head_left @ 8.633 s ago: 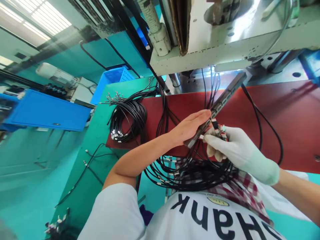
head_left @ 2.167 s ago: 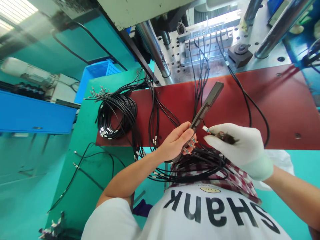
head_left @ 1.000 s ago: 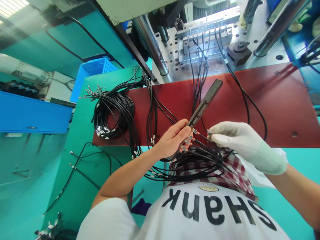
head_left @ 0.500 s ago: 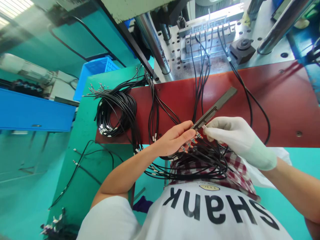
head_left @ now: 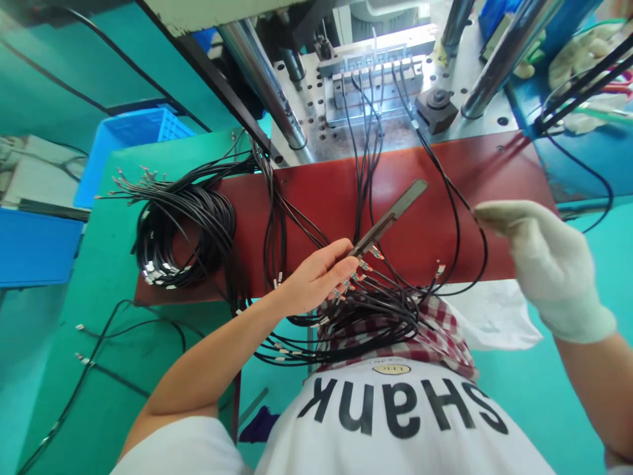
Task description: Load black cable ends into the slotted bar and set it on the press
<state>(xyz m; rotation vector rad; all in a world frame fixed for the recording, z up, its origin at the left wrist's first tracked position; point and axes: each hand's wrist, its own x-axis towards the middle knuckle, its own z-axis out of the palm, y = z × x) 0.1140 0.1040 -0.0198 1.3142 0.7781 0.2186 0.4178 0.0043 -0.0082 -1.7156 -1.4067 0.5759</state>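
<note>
My bare left hand (head_left: 319, 277) is closed around the lower end of a flat, slotted dark metal bar (head_left: 398, 211). Several small orange-tipped cable connectors (head_left: 364, 265) line the bar's edge beside my fingers, their black cables (head_left: 380, 323) running down over my lap. To the right, my white-gloved right hand (head_left: 548, 267) is apart from the bar, fingers stretched to the left, with nothing visible in them. Its fingertips overlap a looped black cable (head_left: 457, 227) in the view; whether they touch is unclear. One loose cable end (head_left: 440, 268) points up between the hands.
A coil of black cables (head_left: 217, 218) lies left on the red board (head_left: 316, 204). Beyond it, a press fixture (head_left: 376, 89) with cables in it stands between steel posts (head_left: 267, 86). A blue crate (head_left: 128, 142) is at the back left, a glove (head_left: 588, 56) at the far right.
My right hand has let go of the small connector at the bar and moved away to the right. My left hand still grips the bar. The view has shifted right.
</note>
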